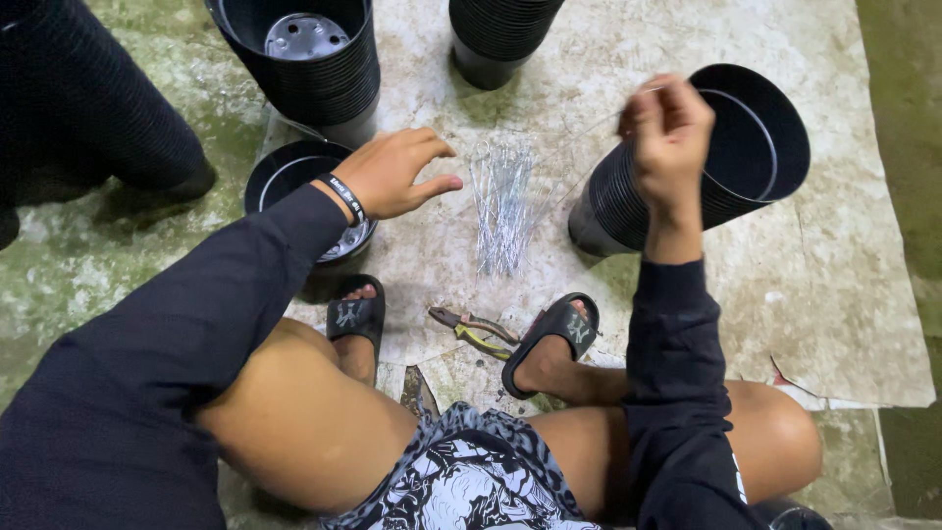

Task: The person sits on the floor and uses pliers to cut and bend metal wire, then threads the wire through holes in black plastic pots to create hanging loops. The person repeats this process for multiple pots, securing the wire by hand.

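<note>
Now right hand [669,128] raised, pinched shut on thin wire [589,126] — I keep it taut, clear of tilted pot stack [687,162]. Left hand [392,175] released, fingers spread, hovering beside wire bundle [500,206] on floor sheet [844,294]. Pliers [473,330] lie between sandals — within reach.

No packages, labels, signs or screens in view. Only printed marks present: small white print on black wristband [345,196] on left wrist, white emblem on each black slide sandal [354,315], narrow white print strip on dark sleeve [738,478] near right knee. All too small or blurred to make out.
</note>
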`<action>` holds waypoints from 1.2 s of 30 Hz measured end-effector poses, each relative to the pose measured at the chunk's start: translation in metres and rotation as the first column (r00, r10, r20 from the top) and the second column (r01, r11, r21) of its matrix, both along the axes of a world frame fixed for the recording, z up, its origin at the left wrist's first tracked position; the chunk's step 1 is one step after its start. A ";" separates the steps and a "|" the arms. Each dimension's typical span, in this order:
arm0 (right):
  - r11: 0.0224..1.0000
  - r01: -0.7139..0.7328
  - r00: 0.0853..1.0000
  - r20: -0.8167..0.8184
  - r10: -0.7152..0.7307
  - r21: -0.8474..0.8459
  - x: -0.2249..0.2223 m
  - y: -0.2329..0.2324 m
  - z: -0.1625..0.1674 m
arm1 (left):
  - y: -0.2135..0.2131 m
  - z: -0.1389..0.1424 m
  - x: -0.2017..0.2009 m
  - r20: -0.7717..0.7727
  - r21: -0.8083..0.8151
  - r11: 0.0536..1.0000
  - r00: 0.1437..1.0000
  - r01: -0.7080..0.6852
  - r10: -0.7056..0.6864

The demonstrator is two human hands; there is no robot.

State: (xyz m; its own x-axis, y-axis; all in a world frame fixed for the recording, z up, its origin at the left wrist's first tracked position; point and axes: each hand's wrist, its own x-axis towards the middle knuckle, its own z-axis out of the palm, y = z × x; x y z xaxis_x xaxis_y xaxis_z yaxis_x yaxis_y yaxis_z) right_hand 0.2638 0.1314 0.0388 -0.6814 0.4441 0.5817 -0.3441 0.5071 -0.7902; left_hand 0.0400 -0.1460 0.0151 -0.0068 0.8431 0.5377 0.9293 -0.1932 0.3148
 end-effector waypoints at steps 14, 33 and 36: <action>0.907 -0.052 0.874 0.458 -0.161 0.418 -0.040 -0.016 -0.017 | 0.039 -0.013 0.016 0.887 -0.088 0.993 0.460 0.079 0.042; 0.676 0.055 0.499 0.566 -0.656 0.735 0.107 0.106 -0.061 | 0.025 -0.010 -0.015 0.831 -0.062 0.995 0.549 -0.079 0.095; 0.657 0.069 0.465 0.558 -0.687 0.751 0.103 0.096 -0.053 | 0.025 -0.009 -0.020 0.823 -0.040 0.992 0.559 -0.121 0.101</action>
State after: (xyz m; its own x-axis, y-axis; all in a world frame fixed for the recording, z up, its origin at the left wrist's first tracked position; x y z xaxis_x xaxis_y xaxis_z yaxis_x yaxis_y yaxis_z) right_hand 0.3673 0.2270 -0.0142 -0.7993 0.5797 0.1582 0.5729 0.8146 -0.0900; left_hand 0.0202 -0.1207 0.0058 -0.5471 0.7939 0.2652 0.2842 -0.1218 0.9510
